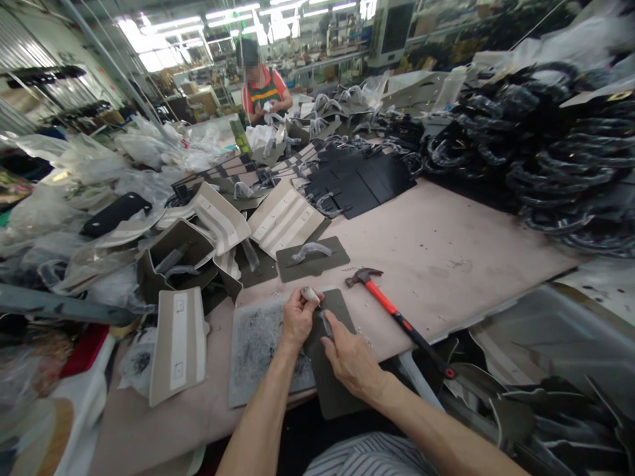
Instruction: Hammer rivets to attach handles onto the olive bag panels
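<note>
In front of me an olive-grey bag panel (342,380) lies at a slant, partly on a worn grey slab (255,350) and partly over the table's near edge. My left hand (297,320) pinches a small whitish piece (310,295), perhaps a glue tube, close to the panel's handle. The fingers of my right hand (350,357) close on the plastic-wrapped handle (326,324) on that panel; my palm covers part of it. To the right rests a claw hammer (397,311) with a red and black shaft. Another panel with a wrapped handle (312,256) lies just beyond.
Stacked panels (285,218) and a single pale panel (178,344) lie to the left. Black panels (367,178) and a heap of wrapped handles (546,145) stand farther back. A bin (560,324) with panels is at right. A co-worker (265,92) is across the table.
</note>
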### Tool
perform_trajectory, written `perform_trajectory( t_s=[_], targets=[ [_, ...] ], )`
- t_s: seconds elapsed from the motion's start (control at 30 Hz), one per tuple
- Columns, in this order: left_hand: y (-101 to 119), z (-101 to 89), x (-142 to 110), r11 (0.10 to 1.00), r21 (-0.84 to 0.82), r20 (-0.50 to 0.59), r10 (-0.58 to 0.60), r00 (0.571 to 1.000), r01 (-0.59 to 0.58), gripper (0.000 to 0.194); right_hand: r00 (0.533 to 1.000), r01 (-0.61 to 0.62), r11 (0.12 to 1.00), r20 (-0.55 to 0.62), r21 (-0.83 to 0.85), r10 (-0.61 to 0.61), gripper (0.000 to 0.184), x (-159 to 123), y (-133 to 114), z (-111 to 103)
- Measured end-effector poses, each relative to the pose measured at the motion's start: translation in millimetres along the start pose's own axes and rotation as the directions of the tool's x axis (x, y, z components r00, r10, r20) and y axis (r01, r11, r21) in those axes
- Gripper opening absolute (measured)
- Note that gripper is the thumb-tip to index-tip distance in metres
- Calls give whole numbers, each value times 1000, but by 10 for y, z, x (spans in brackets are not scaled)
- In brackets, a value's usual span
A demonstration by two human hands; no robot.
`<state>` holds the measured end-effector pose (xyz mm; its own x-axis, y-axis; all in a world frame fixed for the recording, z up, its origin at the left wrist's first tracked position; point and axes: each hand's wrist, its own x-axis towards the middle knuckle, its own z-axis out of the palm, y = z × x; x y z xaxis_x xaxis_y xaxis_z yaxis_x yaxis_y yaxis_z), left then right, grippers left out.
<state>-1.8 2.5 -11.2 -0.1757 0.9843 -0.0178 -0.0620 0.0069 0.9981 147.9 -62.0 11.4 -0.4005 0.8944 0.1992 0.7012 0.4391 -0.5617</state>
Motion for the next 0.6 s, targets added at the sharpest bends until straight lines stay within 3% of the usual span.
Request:
perform_trajectory(
  t_s=[0.2, 0.6],
  targets=[
    [38, 34, -6, 994, 104, 6, 23, 1000, -23, 18, 972, -97, 994, 207, -57, 107, 42, -90, -74, -188],
    [-27, 65, 12, 977, 213, -19, 26, 999, -21, 15, 956, -132, 991, 263, -15, 131, 44, -63, -42, -187]
  ],
)
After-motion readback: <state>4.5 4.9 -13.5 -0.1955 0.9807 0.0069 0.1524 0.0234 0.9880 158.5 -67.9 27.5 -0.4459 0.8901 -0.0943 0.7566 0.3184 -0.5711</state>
